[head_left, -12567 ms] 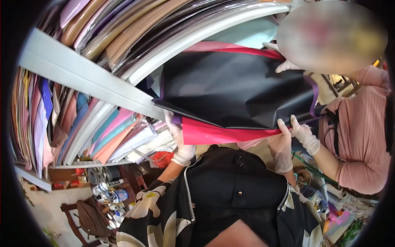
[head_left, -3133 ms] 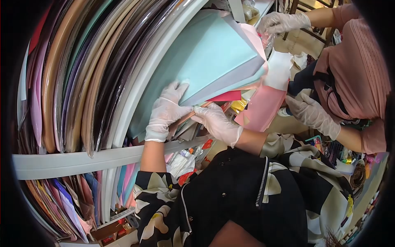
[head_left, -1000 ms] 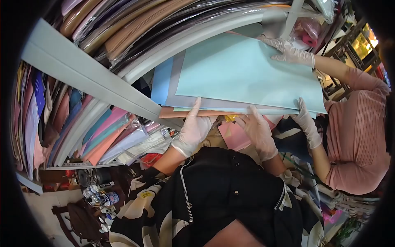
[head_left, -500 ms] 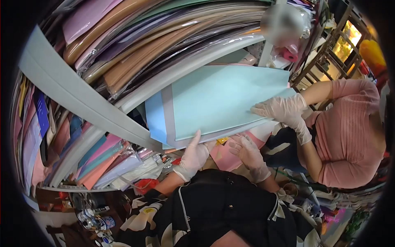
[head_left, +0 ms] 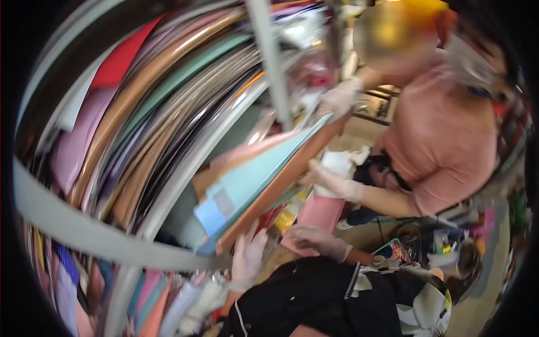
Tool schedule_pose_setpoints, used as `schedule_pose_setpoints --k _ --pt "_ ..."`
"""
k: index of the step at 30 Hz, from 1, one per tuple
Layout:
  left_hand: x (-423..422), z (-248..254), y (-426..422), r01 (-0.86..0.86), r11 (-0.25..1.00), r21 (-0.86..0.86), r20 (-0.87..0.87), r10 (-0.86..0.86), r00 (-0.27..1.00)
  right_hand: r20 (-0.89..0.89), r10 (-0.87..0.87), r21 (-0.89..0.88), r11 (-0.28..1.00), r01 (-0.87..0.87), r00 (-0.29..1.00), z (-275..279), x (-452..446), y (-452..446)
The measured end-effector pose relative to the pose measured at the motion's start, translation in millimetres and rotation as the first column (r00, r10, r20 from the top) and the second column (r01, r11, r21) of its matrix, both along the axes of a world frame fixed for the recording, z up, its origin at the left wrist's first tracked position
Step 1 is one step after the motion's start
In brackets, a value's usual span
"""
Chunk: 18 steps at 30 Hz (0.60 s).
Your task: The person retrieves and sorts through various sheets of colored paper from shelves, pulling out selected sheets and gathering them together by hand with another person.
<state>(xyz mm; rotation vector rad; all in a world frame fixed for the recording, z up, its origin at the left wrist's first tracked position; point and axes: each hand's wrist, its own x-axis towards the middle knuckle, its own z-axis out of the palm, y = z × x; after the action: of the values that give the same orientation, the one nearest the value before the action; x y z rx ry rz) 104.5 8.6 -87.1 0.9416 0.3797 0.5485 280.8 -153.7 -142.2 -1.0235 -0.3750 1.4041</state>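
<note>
A stack of large flat sheets stands tilted on edge at a shelf opening, with light blue-green sheets (head_left: 255, 185) behind a brown sheet (head_left: 281, 188). My left hand (head_left: 249, 255), in a thin white glove, has its fingers apart at the lower end of the brown sheet; whether it touches is blurred. My right hand (head_left: 320, 241), also gloved, is below the stack with fingers loosely bent and apart, beside a pink sheet (head_left: 319, 216). A co-worker's gloved hand (head_left: 339, 100) holds the stack's upper end, and their other hand (head_left: 334, 181) is at its near side.
Packed colored sheets (head_left: 163, 123) fill the shelf above, behind a pale shelf rail (head_left: 191, 168). A grey frame bar (head_left: 112, 241) crosses at left. More sheets (head_left: 151, 300) stand below. The co-worker in a pink top (head_left: 443, 135) is close on the right. Bins (head_left: 449, 247) stand at lower right.
The stack has tipped from lying face-up to standing on edge, showing the brown side. One co-worker hand has moved to its upper end. My left hand is lower, and the view has turned.
</note>
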Motion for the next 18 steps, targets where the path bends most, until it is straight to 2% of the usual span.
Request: schedule_pose_setpoints --k 1,2,3,6,9,12,14,17,18 --pt "-1 -1 -2 -0.016 1.0 0.015 -0.005 0.016 1.0 0.035 -0.029 -0.029 0.999 0.03 0.999 2 -2 0" --pt "-2 -2 -4 -0.033 0.999 0.03 -0.009 0.033 0.999 -0.02 -0.059 -0.039 0.998 0.059 0.998 19 -4 -4" --pt "-6 -7 -4 -0.039 0.963 -0.266 0.102 0.068 0.992 -0.001 -0.06 -0.026 0.998 0.06 0.998 18 0 -8" --pt "-15 -24 4 0.017 0.963 -0.269 0.062 -0.001 0.998 0.009 -0.039 -0.027 0.999 0.039 0.999 1 5 -7" --pt "-11 -22 3 -0.071 0.967 -0.244 -0.027 0.067 0.997 -0.028 -0.062 -0.06 0.996 0.061 0.998 -7 7 -7" --pt "-3 10 -11 -0.054 0.989 -0.136 -0.051 0.048 0.998 -0.009 -0.074 -0.021 0.997 0.074 0.997 -10 4 -10" --pt "1 11 -7 -0.042 0.997 -0.07 -0.062 0.038 0.997 -0.051 -0.089 -0.022 0.996 0.088 0.995 -18 3 -13" --pt "7 26 -10 -0.092 0.992 0.087 -0.177 0.106 0.978 -0.074 -0.098 -0.026 0.995 0.096 0.992 -24 6 -18" --pt "7 19 -5 -0.109 0.993 0.033 -0.177 0.113 0.978 -0.076 -0.105 -0.034 0.994 0.102 0.992 -24 6 -20"
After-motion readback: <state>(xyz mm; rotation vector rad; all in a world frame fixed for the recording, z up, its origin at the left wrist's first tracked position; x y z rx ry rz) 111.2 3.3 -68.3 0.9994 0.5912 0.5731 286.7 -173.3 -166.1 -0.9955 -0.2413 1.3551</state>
